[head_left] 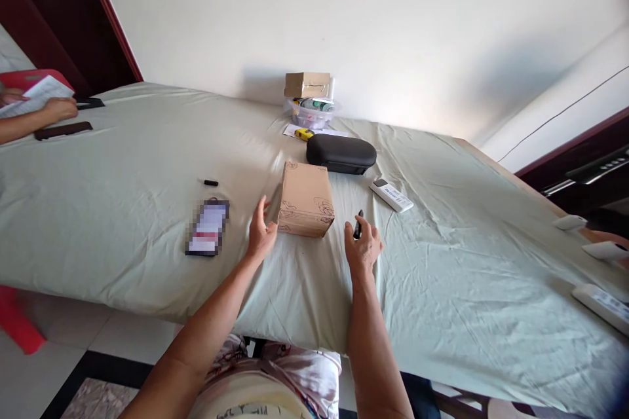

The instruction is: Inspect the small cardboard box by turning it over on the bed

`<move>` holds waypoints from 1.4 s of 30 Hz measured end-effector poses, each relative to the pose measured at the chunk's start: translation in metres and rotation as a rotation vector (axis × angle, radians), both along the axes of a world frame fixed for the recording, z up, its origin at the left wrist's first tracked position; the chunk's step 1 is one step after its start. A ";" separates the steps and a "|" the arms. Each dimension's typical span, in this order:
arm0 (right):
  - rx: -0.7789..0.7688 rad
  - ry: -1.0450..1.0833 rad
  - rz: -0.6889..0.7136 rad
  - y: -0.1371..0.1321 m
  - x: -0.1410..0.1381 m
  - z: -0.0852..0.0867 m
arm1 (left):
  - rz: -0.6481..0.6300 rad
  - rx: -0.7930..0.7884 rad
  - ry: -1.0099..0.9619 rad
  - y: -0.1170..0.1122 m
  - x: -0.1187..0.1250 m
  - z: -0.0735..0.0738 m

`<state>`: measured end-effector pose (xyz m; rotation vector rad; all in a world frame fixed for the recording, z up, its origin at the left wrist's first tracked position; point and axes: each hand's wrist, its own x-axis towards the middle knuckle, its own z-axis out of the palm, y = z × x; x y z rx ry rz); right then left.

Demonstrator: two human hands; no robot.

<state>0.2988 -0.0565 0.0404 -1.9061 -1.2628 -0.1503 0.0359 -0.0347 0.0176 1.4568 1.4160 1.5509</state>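
Observation:
A small brown cardboard box sits on the pale green cloth of the table. My left hand rests beside the box's near left corner, fingers stretched out and touching its side. My right hand lies to the right of the box, fingers curled round a black marker pen whose tip points away from me. A black pen cap lies alone to the left of the box.
A phone lies left of my left hand. Behind the box are a black case, a white remote, a clear tub and another carton. Another person's arm is at far left. More remotes lie at right.

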 end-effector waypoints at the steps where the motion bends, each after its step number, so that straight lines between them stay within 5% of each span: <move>1: -0.080 0.007 0.000 0.002 0.004 -0.004 | 0.044 0.021 0.022 0.001 -0.006 0.005; 5: -0.272 -0.040 0.020 0.005 0.012 -0.014 | 0.284 -0.007 0.188 0.002 -0.047 0.031; 8: -0.335 -0.085 0.031 0.005 0.012 -0.017 | 0.473 -0.183 0.426 -0.008 -0.088 0.043; 11: -0.356 -0.098 0.027 0.007 0.011 -0.019 | 0.573 -0.400 0.658 -0.026 -0.122 0.042; 15: -0.287 -0.067 0.018 0.008 0.010 -0.020 | 0.540 -0.578 0.848 -0.048 -0.137 0.027; 25: 0.028 0.024 0.013 0.009 0.008 -0.013 | 0.555 -0.536 0.846 -0.053 -0.125 0.014; 30: 0.313 0.088 0.117 0.001 -0.010 -0.001 | 0.598 -0.420 0.588 -0.064 -0.104 0.021; 34: 0.420 0.254 0.269 -0.015 -0.033 0.003 | 0.459 -0.341 0.258 -0.074 -0.059 0.029; 38: 0.191 0.496 0.743 -0.028 -0.047 0.005 | 0.266 -0.124 0.034 -0.078 -0.007 0.024; 42: -0.448 0.655 1.242 -0.032 -0.059 0.011 | 0.220 -0.018 0.060 -0.083 0.021 0.009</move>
